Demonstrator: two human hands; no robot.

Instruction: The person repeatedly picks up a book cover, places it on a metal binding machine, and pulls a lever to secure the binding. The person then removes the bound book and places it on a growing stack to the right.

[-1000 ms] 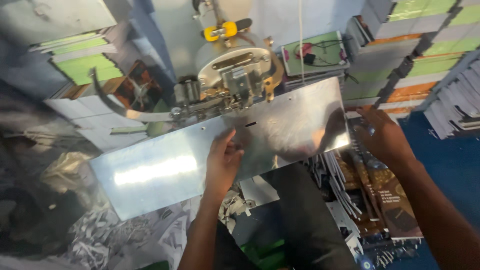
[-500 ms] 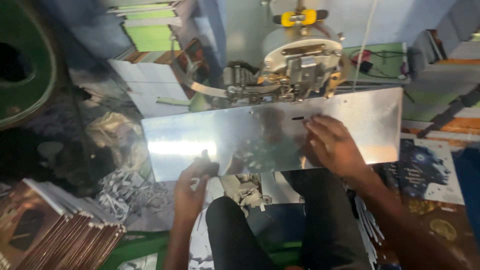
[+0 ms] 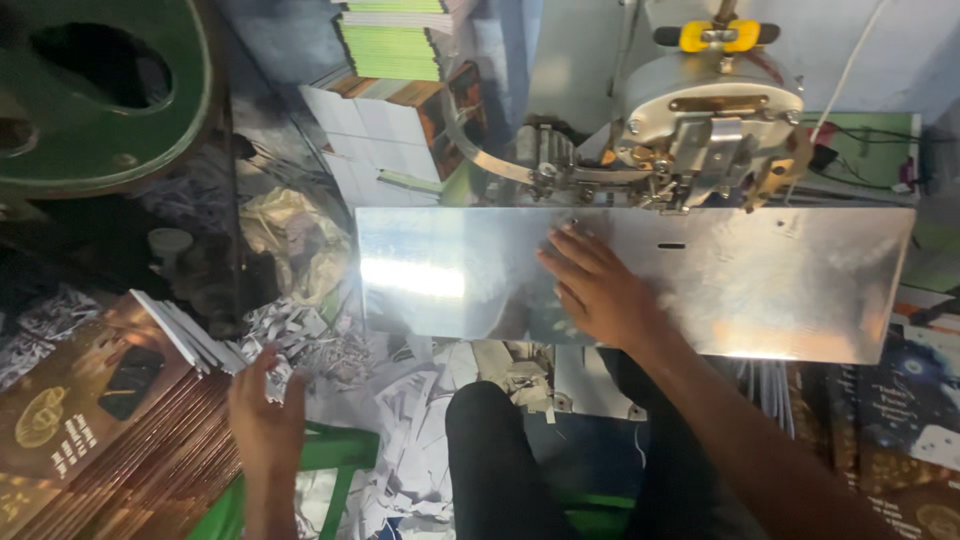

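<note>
Head view: left hand [image 3: 265,420] reaches down-left to the stack of brown booklets [image 3: 110,430], fingers spread and loose, touching the top edge of the stack, grip not closed on anything yet. The stack sits low beside the seat, within arm's reach of the feed side. Right hand [image 3: 598,290] lies flat, palm down, on the shiny metal table [image 3: 800,290], released, holding nothing, just in front of the stitching head [image 3: 700,140]. Paper scraps [image 3: 400,440] litter the floor between.
</note>
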